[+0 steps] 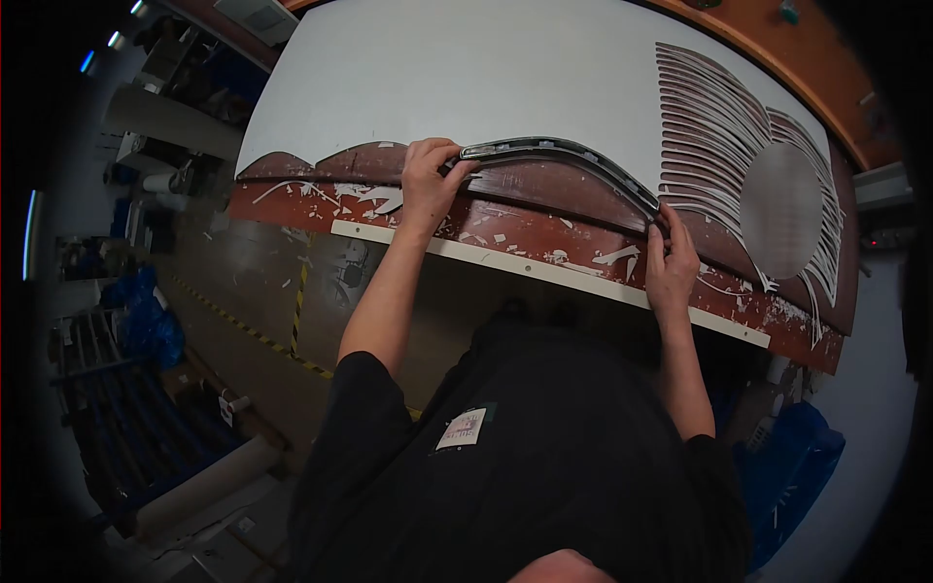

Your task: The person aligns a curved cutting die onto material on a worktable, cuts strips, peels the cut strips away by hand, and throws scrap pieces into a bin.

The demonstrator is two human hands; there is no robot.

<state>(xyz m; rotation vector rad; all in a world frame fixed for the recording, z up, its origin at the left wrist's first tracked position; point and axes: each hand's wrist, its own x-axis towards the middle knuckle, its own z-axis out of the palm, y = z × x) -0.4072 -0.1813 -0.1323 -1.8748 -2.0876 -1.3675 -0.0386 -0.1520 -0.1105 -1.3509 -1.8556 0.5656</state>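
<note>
A long curved black trim strip (569, 151) with a shiny edge arches across the front of the table, its bow pointing away from me. My left hand (428, 182) pinches its left end between thumb and fingers. At the opposite end, my right hand (673, 257) grips the strip with thumb and fingertips. Beneath and beside the strip lies brown sheet surface (544, 189), exposed along the wavy edge of a large white sheet (466, 78).
White scraps (612, 255) litter the red-brown front of the table, edged by a pale rail (525, 268). Many thin white strips (709, 117) lie at right, partly covered by a grey oval patch (782, 209). Blue plastic bags (802, 466) and a dark rack (146, 418) stand below.
</note>
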